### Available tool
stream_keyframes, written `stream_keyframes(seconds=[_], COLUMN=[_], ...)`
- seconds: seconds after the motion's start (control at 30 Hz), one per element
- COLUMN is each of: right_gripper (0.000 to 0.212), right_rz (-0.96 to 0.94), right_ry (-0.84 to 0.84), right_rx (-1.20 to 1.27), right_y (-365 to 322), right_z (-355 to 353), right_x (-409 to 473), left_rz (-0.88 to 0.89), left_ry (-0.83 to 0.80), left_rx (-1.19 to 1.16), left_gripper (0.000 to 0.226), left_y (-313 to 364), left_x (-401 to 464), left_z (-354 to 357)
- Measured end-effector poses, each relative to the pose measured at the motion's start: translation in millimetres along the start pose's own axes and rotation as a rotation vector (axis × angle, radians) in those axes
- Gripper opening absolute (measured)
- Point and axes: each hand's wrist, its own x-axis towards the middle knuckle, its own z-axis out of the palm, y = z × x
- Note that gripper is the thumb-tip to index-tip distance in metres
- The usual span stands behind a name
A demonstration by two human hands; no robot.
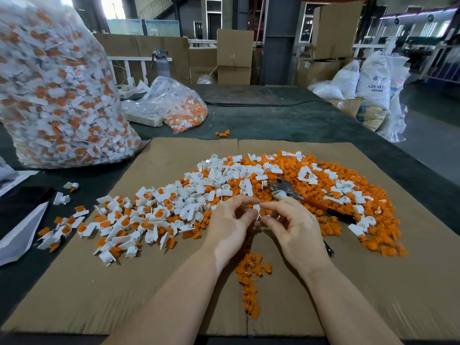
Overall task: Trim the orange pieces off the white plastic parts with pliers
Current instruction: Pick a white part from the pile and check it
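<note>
left grip (230,217), right grip (292,221), fingers curled, touching

Hands: two, left (230,220) and right (292,224). Pliers (288,190): one pair. Cardboard sheet (99,282): one. Clear bags of parts: two, large bag (57,90) and small bag (179,108). Loose white parts (174,202) and orange pieces (348,175): too many to count.

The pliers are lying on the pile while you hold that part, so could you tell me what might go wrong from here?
1. The pliers lie half buried in loose pieces; reaching for them may scatter sorted parts.
2. Both hands, left and right, pinch one small white part; it could slip into the pile.
3. Trimmed orange pieces and untrimmed parts lie close together and may mix.
</note>
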Motion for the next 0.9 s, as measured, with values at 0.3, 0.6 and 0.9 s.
stream_keyframes(seconds=[0.3, 0.6, 0.9], right_gripper=[0.020, 0.033, 0.053], right_rz=[-0.028, 0.035, 0.611], right_ry=[0.004, 0.089, -0.414], right_rx=[-0.026, -0.205, -0.737], right_y=[-0.2, -0.6, 14.7], right_z=[-0.6, -4.7, -28.6], right_x=[-0.2, 2.4, 26.2], left_rz=[0.006, -0.028, -0.106], left_ry=[-0.001, -0.003, 0.021], left_rx=[-0.011, -0.159, -0.255], left_gripper=[0.011, 0.012, 0.012], left_y=[-1.3, -1.5, -4.9], left_x=[1.3, 6.0, 14.9], left_z=[1.1, 0.5, 1.7])
